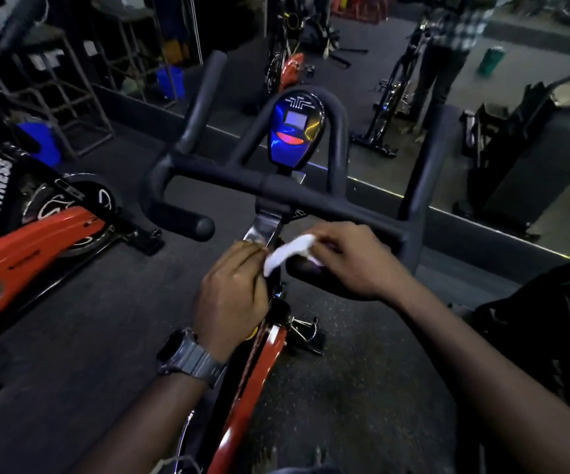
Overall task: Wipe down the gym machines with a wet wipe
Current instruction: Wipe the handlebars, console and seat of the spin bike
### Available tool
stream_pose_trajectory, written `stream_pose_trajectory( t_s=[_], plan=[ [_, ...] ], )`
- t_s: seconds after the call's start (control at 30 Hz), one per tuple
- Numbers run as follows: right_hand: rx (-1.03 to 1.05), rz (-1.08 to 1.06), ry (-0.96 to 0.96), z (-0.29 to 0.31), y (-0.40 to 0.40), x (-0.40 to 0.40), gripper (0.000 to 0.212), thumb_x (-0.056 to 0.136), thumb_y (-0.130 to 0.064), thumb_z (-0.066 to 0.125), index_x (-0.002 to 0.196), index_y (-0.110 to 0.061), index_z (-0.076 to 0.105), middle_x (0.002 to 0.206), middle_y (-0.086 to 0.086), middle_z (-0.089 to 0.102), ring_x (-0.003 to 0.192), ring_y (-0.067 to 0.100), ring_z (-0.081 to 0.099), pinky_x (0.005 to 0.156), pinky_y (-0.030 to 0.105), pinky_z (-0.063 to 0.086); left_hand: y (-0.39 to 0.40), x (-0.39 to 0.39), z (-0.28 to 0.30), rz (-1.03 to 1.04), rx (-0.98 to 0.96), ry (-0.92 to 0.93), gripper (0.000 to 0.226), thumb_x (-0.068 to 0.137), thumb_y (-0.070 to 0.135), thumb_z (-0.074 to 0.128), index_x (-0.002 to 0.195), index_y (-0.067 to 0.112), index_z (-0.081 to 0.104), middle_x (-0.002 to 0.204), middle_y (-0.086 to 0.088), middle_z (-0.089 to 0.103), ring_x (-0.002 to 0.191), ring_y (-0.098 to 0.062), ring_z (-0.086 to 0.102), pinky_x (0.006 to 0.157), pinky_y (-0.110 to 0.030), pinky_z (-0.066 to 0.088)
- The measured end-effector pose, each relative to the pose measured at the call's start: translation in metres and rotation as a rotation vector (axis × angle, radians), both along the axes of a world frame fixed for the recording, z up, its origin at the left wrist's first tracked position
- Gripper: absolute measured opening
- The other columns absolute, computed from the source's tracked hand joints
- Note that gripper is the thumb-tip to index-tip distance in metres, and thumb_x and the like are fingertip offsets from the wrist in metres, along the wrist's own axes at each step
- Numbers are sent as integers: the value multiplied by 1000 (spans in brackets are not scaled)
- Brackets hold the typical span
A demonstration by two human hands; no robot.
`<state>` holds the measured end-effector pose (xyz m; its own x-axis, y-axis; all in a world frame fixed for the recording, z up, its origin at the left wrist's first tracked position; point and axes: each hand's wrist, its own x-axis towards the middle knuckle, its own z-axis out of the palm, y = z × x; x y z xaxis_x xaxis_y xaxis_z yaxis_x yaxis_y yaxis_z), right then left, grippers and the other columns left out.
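**Wet wipe stretched between both hands, below the handlebar**

Head view. Item: wet wipe, white, at frame centre, long axis running lower left to upper right. Left hand: fingers closed on its lower end. Right hand: fingers pinched on its upper end. Handlebar of the spin bike lies just above, nearer the right hand; likely next surface.
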<state>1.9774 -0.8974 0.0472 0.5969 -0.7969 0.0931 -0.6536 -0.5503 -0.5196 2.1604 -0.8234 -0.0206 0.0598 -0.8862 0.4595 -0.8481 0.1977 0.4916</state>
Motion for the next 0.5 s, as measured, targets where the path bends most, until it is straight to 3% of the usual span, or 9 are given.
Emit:
stream_pose_trajectory(
  t_s=[0.1, 0.23, 0.37, 0.5],
  plan=[
    [-105, -92, 103, -9, 12, -44, 22, 91, -16, 54, 103, -23, 71, 98, -1, 73, 94, 23, 65, 77, 35, 48, -3, 1, 1, 1, 1, 22, 32, 82, -1, 56, 111, 0, 71, 115, -9, 69, 113, -20, 61, 106, -24, 41],
    [-181, -248, 242, -9, 23, -81, 32, 82, -14, 67, 108, -32, 72, 79, 3, 65, 85, 29, 57, 72, 35, 42, 1, -9, 11, -9, -3, 88, 30, 92, 14, 52, 115, 5, 70, 118, -5, 69, 113, -14, 61, 103, -24, 44],
    [-167, -227, 133, -12, 29, -38, 47, 77, -5, 52, 118, -23, 70, 109, 6, 71, 101, 29, 62, 83, 31, 49, -4, -33, 14, -192, -91, 135, 28, 93, 15, 59, 116, 3, 69, 120, -5, 68, 113, -14, 61, 102, -28, 47],
    [-263, -162, 106, -21, 48, -65, 51, 74, -9, 45, 117, -25, 70, 118, -2, 69, 104, 23, 64, 79, 35, 57, -14, -33, 14, -262, -117, 120, 21, 90, 15, 64, 107, 7, 74, 112, -2, 71, 106, -13, 66, 99, -29, 49]
  ],
)
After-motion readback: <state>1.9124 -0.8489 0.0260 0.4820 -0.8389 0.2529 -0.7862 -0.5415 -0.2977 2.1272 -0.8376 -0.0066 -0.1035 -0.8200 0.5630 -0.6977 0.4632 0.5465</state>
